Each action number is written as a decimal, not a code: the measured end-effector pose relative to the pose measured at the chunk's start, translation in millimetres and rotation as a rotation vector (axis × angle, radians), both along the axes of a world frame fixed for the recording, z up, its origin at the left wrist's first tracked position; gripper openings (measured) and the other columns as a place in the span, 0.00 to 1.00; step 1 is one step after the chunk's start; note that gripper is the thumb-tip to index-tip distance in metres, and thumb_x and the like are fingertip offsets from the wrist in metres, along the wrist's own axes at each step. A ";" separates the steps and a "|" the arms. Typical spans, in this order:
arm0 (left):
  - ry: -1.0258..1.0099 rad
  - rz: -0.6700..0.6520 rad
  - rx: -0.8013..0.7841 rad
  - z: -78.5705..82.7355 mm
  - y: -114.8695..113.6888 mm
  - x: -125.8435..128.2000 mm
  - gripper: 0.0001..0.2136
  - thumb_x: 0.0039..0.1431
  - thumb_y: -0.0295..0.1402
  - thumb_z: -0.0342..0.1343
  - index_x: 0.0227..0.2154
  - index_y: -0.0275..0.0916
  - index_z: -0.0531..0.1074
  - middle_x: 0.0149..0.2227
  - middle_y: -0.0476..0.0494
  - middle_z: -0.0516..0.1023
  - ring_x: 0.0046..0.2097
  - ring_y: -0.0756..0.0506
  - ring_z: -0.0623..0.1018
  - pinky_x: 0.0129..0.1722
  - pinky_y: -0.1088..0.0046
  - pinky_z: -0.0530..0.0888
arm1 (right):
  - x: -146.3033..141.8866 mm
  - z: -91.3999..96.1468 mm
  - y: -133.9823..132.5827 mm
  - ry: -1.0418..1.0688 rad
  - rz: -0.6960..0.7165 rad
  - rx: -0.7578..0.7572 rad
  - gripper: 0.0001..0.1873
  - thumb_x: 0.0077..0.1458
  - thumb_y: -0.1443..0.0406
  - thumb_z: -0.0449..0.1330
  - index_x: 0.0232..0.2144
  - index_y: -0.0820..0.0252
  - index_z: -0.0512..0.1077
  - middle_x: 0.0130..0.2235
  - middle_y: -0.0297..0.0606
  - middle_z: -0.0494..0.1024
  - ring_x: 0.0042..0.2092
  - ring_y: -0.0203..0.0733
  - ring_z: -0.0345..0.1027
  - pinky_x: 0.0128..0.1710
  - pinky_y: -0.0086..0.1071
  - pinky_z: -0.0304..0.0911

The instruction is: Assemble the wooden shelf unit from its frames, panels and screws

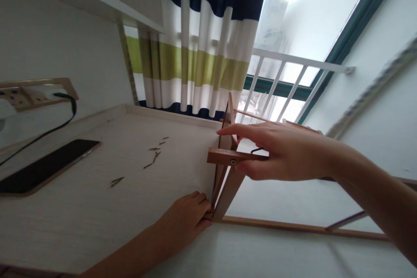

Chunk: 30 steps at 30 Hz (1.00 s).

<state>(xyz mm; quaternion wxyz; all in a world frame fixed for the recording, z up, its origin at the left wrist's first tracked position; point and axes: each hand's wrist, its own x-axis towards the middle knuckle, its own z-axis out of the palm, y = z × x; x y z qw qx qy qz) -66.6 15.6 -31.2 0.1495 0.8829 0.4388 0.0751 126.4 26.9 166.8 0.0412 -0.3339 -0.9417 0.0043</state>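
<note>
A brown wooden frame (pixel 224 186) stands on its side on the pale tabletop, with long rails reaching to the right. My right hand (pixel 280 152) is closed around the frame's upper bar (pixel 221 156), thumb below and index finger stretched over the panel. A round metal bolt head (pixel 233 162) sits in that bar beside the thumb. Between the fingers shows a thin black bent rod (pixel 257 150), like a hex key; its other end is hidden. Lower down, my left hand (pixel 187 215) is closed on the frame's bottom corner, fingers curled over the wood.
Several loose screws (pixel 153 156) lie on the tabletop (pixel 182 173), left of the frame. A black phone (pixel 45 167) rests further left, near a wall socket (pixel 35 94) with a plugged-in cable (pixel 48 131). Behind are a striped curtain (pixel 202 65) and a white railing (pixel 293 61).
</note>
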 end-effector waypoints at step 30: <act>0.001 -0.002 -0.016 8.5 -1.2 1.7 0.02 0.52 0.30 0.53 0.29 0.37 0.68 0.35 0.45 0.71 0.38 0.45 0.70 0.36 0.70 0.65 | -11.5 2.7 -2.0 0.062 0.010 -0.024 0.11 0.54 0.64 0.54 0.41 0.60 0.69 0.26 0.30 0.69 0.23 0.28 0.54 0.25 0.25 0.48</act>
